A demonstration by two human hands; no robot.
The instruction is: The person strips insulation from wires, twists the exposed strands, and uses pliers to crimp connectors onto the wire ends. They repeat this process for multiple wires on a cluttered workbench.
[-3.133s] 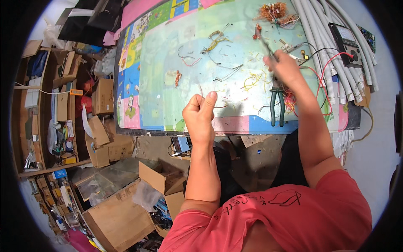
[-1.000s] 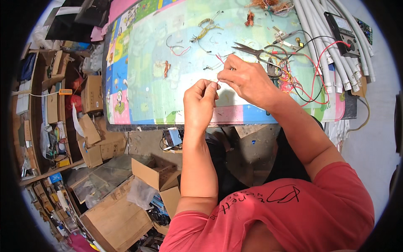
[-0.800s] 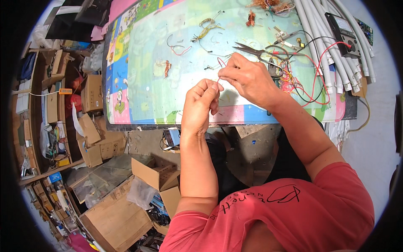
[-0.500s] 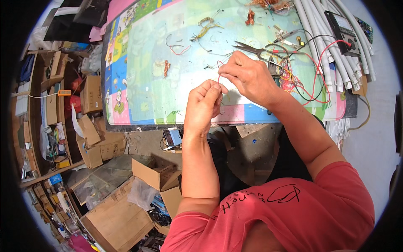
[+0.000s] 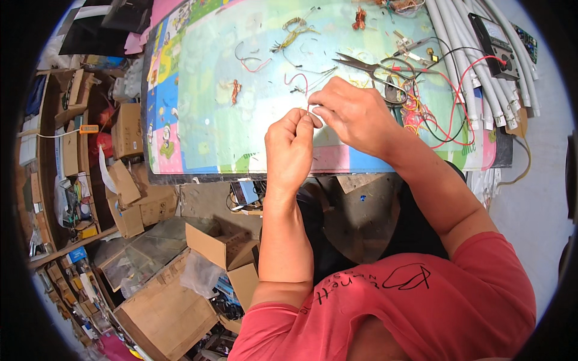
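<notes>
Above the near part of the table, both my hands meet over a thin red wire (image 5: 297, 76). My left hand (image 5: 291, 144) pinches it between thumb and forefinger. My right hand (image 5: 356, 113) is closed on it just above, fingertips almost touching the left ones. The wire's free end curves up and left beyond the fingers. Black-bladed scissors (image 5: 374, 70) lie open past my right hand, beside a tangle of red and yellow wires (image 5: 415, 114). A short red and black wire (image 5: 254, 64) and a small bundle of copper-coloured wire (image 5: 235, 91) lie further left.
The table (image 5: 208, 135) has a colourful printed cover. A yellow-green wire bundle (image 5: 292, 37) lies toward the back. At right are a multimeter (image 5: 494, 45) with red and black leads and several white pipes (image 5: 475, 84). Shelves and open cardboard boxes (image 5: 127, 195) stand at the left.
The wire's free end now stretches further up and left, showing a longer curve. My right hand has shifted slightly down and left, its fingers closer to my left hand's.
</notes>
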